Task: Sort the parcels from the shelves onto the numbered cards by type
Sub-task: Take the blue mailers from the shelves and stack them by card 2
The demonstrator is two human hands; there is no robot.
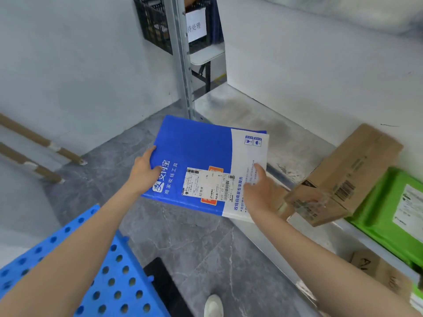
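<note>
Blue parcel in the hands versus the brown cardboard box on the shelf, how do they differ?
The blue parcel is flat and thin; the cardboard box is a thick block. The blue parcel is blue and white; the cardboard box is plain brown. The left hand and right hand hold the blue parcel in the air; the cardboard box rests on the shelf. Both carry barcode labels.

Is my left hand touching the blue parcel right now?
Touching. The head view shows the left hand gripping the blue parcel at its edge, thumb on top.
</note>
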